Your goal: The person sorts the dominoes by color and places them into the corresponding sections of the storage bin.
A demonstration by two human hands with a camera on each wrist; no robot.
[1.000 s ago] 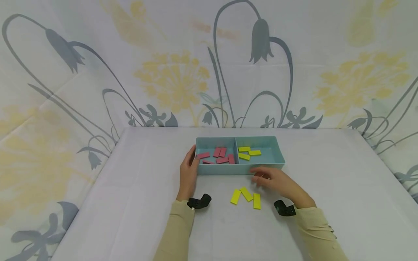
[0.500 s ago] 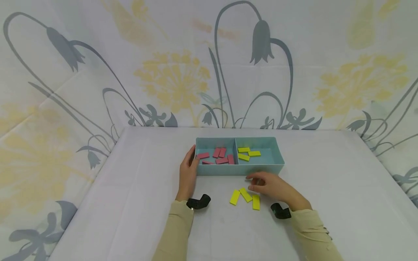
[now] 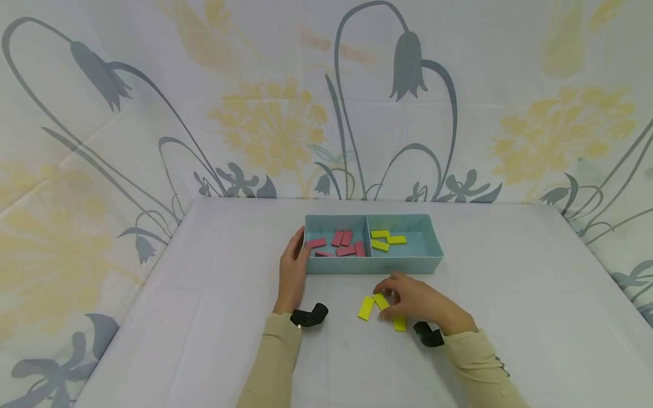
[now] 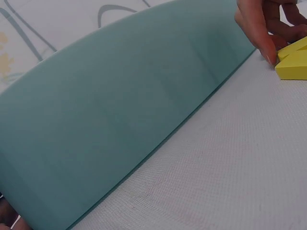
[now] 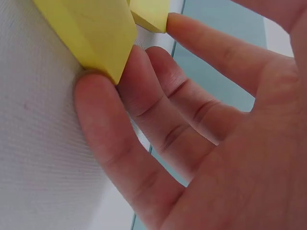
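Observation:
A light-blue two-compartment box [image 3: 367,266] stands mid-table. My left hand [image 3: 292,277] holds its left end, with the thumb at the near corner and the fingers along the side wall. Below the box, my right hand [image 3: 420,297] has curled fingers at the middle yellow block [image 3: 380,301], thumb and forefinger at its two ends. A second yellow block [image 3: 365,308] lies just left of it. The third yellow block [image 3: 399,323] is partly covered by the right hand. In the right wrist view, fingertips [image 5: 98,88] touch a yellow block [image 5: 96,33] on the cloth.
Several pink blocks [image 3: 346,250] lie in the box's left compartment. Three yellow blocks [image 3: 395,240] lie in the right one, beyond the divider [image 3: 369,241]. White cloth [image 3: 204,317] covers the table, and a flower-printed curtain [image 3: 285,130] hangs behind it.
My right hand has moved left and toward me, from the box's front wall down to the loose yellow blocks, and its fingers have closed in on the middle one. The left hand stays at the box.

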